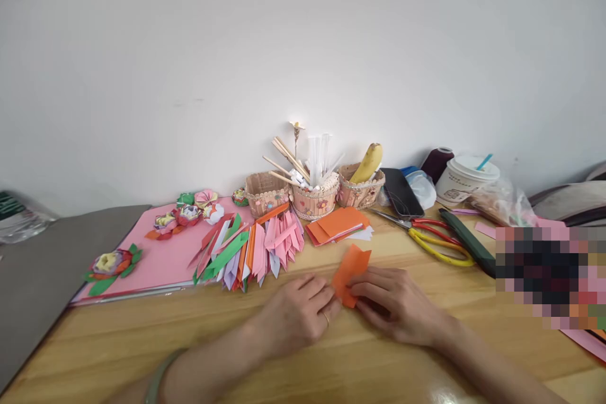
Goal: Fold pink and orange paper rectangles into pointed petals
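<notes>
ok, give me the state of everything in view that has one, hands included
Orange paper: touched from both sides, folds unclear
Left hand: fingertips at its left edge
Right hand: pinching its right side
Folded strips: heaped
Paper stack: lying flat
Middle basket: filled
Banana: unpeeled, in right basket
Phone: screen dark
Cup: lidded, blue straw in
Scissors: lying flat, blade opening unclear

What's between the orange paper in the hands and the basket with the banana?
In the head view, a paper stack, orange on top, lies between the held paper and the basket.
</notes>
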Action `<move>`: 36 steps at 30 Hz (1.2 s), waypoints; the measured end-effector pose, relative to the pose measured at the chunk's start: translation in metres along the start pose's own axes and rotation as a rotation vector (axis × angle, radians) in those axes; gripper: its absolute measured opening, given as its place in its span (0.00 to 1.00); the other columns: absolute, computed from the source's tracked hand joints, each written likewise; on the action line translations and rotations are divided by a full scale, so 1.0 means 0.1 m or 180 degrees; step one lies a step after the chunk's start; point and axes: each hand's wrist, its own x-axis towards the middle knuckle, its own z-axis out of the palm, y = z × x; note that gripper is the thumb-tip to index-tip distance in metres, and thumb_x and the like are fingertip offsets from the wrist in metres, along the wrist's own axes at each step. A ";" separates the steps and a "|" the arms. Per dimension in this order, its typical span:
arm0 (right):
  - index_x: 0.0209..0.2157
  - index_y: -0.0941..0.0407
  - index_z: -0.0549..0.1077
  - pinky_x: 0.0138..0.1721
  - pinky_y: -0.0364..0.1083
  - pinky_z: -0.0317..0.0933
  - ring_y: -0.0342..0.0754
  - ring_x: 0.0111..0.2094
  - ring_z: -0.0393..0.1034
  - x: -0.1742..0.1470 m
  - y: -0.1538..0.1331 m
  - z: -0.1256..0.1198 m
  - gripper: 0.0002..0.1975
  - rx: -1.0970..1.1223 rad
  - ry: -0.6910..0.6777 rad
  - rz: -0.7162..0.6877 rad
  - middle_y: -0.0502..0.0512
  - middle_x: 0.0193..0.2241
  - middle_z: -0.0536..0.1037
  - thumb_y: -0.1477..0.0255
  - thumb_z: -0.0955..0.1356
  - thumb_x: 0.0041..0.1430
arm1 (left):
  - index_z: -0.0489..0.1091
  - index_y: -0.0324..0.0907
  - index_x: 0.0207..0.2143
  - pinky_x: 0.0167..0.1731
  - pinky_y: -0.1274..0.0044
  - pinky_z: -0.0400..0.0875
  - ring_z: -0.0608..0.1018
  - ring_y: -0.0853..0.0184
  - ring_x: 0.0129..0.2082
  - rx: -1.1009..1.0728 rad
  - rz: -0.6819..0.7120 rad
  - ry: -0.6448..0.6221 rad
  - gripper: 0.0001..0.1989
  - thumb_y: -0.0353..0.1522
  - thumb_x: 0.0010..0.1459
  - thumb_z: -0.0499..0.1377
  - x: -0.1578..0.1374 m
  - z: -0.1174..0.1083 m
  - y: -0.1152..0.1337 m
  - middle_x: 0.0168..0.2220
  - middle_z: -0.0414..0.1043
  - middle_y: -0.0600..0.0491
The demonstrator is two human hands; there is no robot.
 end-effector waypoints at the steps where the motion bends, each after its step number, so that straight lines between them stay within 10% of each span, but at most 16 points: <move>1: 0.34 0.57 0.71 0.31 0.42 0.59 0.44 0.30 0.69 0.00 0.00 -0.01 0.08 0.0019 0.0007 0.0015 0.55 0.32 0.76 0.78 0.61 0.59 | 0.70 0.35 0.41 0.39 0.73 0.70 0.74 0.65 0.39 -0.0014 -0.0019 -0.0016 0.08 0.26 0.62 0.52 0.01 0.00 0.00 0.36 0.73 0.48; 36: 0.24 0.56 0.62 0.25 0.44 0.53 0.45 0.24 0.61 0.10 -0.17 0.13 0.07 0.0078 -0.0358 0.1387 0.51 0.23 0.68 0.79 0.61 0.55 | 0.67 0.34 0.26 0.30 0.72 0.74 0.75 0.62 0.36 -0.0759 -0.0459 0.0027 0.11 0.21 0.60 0.51 0.03 0.03 0.11 0.31 0.71 0.47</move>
